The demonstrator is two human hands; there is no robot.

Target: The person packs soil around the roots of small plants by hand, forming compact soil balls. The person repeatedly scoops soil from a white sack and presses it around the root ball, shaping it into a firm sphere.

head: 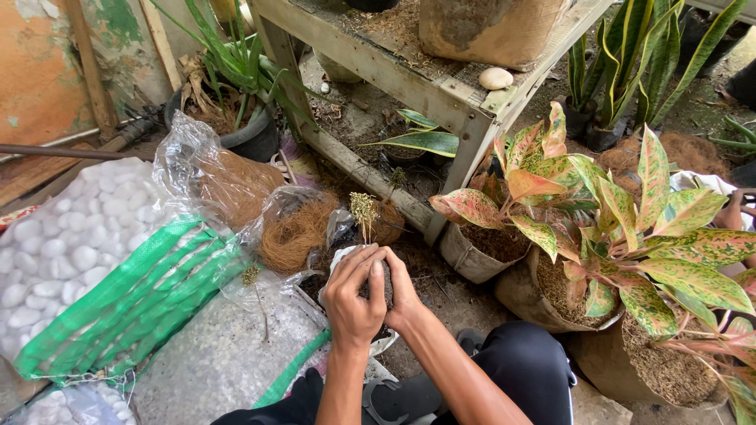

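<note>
**Inspector:** Dark, soil-coloured lump at the centre of the head view. State its position relative to your hands.

**Me:** It is a root ball (379,285), and it sits between my two hands, directly in front of me, just above a small white pot (344,256). Its long axis runs upright: a thin stem with a pale, dry tuft (364,209) rises from the top, tilted slightly away from me.

**Inspector:** Which hand is nearer?

**Me:** Neither to any real degree. My left hand (352,303) wraps the near and left side, with its fingers curled over the top. My right hand (402,293) presses on from the right. Both are touching it.

**Inspector:** State of the hands?

**Me:** Both are closed around the root ball and brought together, fingers meeting over it. No gap shows between palm and soil. How firmly I am squeezing, I cannot tell from this view.

**Inspector:** Surroundings?

**Me:** Brown coconut fibre (293,234) lies in an open clear plastic bag (186,149) just beyond my left hand. White pebbles (55,236) in a green-striped sack are farther left. A pink-and-green leafed plant (606,212) stands well to the right, and a wooden shelf frame (394,79) is beyond.

**Inspector:** Anything obscured?

**Me:** The underside of the root ball is hidden by my hands.
</note>
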